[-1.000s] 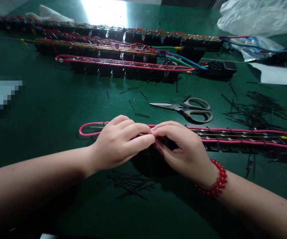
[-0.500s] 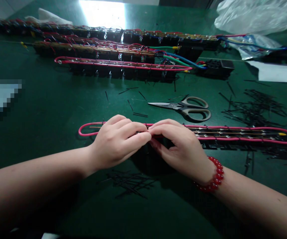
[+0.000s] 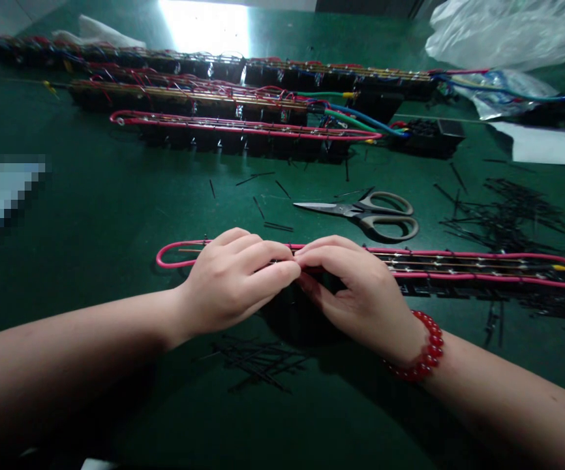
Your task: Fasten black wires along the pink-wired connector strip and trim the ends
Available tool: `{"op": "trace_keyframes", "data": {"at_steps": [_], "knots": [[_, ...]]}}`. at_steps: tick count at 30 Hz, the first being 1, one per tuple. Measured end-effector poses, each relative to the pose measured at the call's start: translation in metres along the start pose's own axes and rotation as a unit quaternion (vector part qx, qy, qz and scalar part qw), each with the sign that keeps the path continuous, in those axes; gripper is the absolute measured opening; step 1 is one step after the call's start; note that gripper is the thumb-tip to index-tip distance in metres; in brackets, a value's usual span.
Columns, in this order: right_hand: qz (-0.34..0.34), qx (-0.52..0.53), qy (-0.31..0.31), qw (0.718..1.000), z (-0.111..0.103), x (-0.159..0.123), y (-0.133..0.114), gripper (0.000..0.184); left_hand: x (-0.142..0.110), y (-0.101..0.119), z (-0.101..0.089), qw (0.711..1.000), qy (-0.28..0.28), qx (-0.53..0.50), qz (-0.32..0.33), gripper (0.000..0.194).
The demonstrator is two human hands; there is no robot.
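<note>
A long strip of black parts wired with a pink looped cable lies across the green table in front of me. My left hand and my right hand meet at its middle, fingertips pinched together over the wires. What the fingers pinch is too small to make out. A red bead bracelet circles my right wrist. Black cable-tie offcuts lie scattered just below my hands.
Scissors lie just beyond the strip. Several more wired strips lie in rows farther back. A pile of black ties sits at the right. Clear plastic bags and white paper are at the far right.
None of note; both hands stay pinched at the same spot on the strip, with only a slight camera shift.
</note>
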State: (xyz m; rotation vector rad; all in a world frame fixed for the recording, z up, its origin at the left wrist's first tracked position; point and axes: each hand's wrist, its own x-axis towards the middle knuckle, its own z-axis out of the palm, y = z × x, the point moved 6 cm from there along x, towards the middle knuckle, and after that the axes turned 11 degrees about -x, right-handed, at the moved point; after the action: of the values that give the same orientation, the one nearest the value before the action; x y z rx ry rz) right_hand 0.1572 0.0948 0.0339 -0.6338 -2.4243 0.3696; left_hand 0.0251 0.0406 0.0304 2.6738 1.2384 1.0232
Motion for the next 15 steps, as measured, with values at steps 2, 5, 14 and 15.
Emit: {"op": "trace_keyframes", "data": {"at_steps": [2, 5, 14, 15], "knots": [[0.003, 0.000, 0.001, 1.000, -0.0001, 0.0001, -0.0001, 0.008, -0.0001, -0.0001, 0.0007, 1.000, -0.003, -0.002, -0.004, 0.010], [0.004, 0.000, 0.001, 1.000, -0.0006, 0.0002, -0.0005, 0.008, 0.0005, 0.0006, 0.0007, 1.000, -0.004, 0.008, -0.003, 0.009], [0.001, -0.001, -0.006, 1.000, -0.0001, 0.0010, -0.0020, 0.005, 0.0005, 0.0007, -0.0006, 1.000, 0.008, 0.002, 0.010, 0.011], [0.003, -0.001, -0.006, 1.000, -0.0001, 0.0011, -0.0021, 0.005, 0.0004, 0.0009, -0.0008, 1.000, 0.010, 0.003, 0.011, 0.011]]}}
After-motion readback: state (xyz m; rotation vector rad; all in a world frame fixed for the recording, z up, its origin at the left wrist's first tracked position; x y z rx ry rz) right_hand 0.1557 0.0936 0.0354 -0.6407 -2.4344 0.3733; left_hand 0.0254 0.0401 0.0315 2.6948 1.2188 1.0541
